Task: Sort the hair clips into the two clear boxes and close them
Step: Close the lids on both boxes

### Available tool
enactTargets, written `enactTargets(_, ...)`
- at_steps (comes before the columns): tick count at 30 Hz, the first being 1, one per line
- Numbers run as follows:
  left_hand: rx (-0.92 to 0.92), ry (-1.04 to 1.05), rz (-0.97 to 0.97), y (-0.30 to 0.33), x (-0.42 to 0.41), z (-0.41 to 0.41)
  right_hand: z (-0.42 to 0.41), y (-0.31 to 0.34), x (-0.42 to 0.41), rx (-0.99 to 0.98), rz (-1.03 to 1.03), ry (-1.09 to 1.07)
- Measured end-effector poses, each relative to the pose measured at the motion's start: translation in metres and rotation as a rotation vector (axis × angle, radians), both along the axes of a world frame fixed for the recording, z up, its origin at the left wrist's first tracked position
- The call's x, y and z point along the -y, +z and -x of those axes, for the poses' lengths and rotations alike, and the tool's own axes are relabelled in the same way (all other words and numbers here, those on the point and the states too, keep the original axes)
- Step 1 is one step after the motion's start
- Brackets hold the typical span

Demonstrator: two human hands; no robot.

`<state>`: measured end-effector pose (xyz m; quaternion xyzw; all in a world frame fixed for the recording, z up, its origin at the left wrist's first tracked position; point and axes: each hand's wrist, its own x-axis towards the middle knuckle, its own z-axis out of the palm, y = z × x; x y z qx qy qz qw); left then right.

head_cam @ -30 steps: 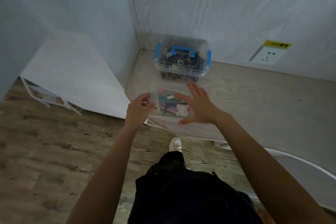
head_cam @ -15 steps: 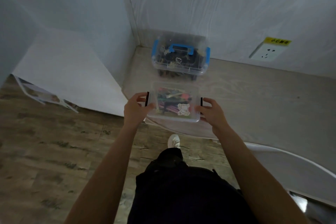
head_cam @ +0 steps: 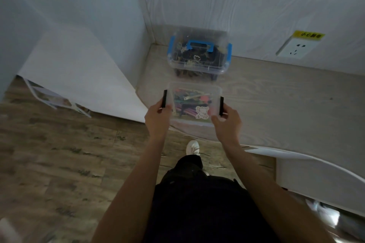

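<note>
The person's left hand (head_cam: 158, 117) pinches the black latch (head_cam: 163, 98) on the left side of a flat, clear plastic box (head_cam: 194, 104) that sits at the near edge of the pale wood-grain table (head_cam: 276, 104). Bright hair clips (head_cam: 189, 102) show through its lid beside a cartoon sticker (head_cam: 201, 112). The right hand (head_cam: 227, 122) grips the right latch (head_cam: 221, 106); behind stands a taller, closed clear box with blue handle (head_cam: 199, 55).
</note>
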<state>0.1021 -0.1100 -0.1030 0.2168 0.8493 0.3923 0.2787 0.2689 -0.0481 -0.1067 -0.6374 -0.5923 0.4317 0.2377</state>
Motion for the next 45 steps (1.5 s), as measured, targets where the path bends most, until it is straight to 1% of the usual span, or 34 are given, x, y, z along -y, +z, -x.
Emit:
enactTargets(2,-0.076,-0.012,0.004,-0.002,0.001,-0.004,-0.002,0.006,0.003,0.001,-0.031,0.014)
enactTargets(4,-0.095,0.011,-0.018,0.005,0.004,-0.007,-0.004,0.018,0.002,-0.029,-0.073,0.022)
enactTargets(8,-0.062,0.057,-0.195,0.043,0.0,-0.005,-0.011,0.069,-0.012,-0.209,-0.164,0.006)
enactTargets(9,-0.033,0.059,-0.249,0.054,-0.005,-0.003,-0.012,0.082,-0.018,-0.273,-0.157,-0.004)
enactTargets(12,0.135,0.047,-0.473,0.085,-0.031,0.007,-0.007,0.106,-0.044,-0.46,-0.092,-0.032)
enactTargets(14,0.164,-0.049,-0.562,0.097,-0.049,0.016,0.001,0.111,-0.062,-0.53,-0.067,-0.042)
enactTargets(16,0.127,-0.166,-0.563,0.098,-0.068,0.027,0.01,0.109,-0.083,-0.562,-0.051,-0.04)
enactTargets(18,0.13,-0.2,-0.549,0.093,-0.085,0.039,0.02,0.102,-0.103,-0.561,-0.055,-0.015)
enactTargets(21,0.131,-0.247,-0.487,0.081,-0.107,0.056,0.032,0.088,-0.127,-0.471,-0.08,0.032)
enactTargets(23,0.174,-0.23,-0.449,0.077,-0.114,0.063,0.038,0.083,-0.134,-0.402,-0.092,0.062)
enactTargets(26,0.244,-0.155,-0.392,0.069,-0.123,0.073,0.04,0.079,-0.136,-0.387,-0.072,0.092)
enactTargets(28,0.251,-0.162,-0.343,0.063,-0.128,0.08,0.039,0.071,-0.136,-0.393,-0.029,0.038)
enactTargets(29,0.288,-0.186,-0.316,0.064,-0.129,0.08,0.037,0.065,-0.135,-0.392,0.02,-0.007)
enactTargets(32,0.478,-0.212,-0.256,0.062,-0.134,0.082,0.031,0.054,-0.134,-0.442,0.3,-0.082)
enactTargets(34,0.51,-0.243,-0.223,0.062,-0.136,0.083,0.028,0.052,-0.135,-0.526,0.399,-0.075)
enactTargets(36,0.531,-0.231,-0.217,0.062,-0.141,0.085,0.027,0.054,-0.136,-0.587,0.398,-0.085)
enactTargets(39,0.543,-0.205,-0.207,0.063,-0.142,0.078,0.022,0.055,-0.135,-0.606,0.385,-0.114)
enactTargets(42,0.554,-0.264,-0.178,0.064,-0.138,0.057,0.002,0.055,-0.129,-0.631,0.371,-0.153)
enactTargets(45,0.551,-0.273,-0.188,0.053,-0.136,0.034,-0.029,0.058,-0.115,-0.663,0.331,-0.185)
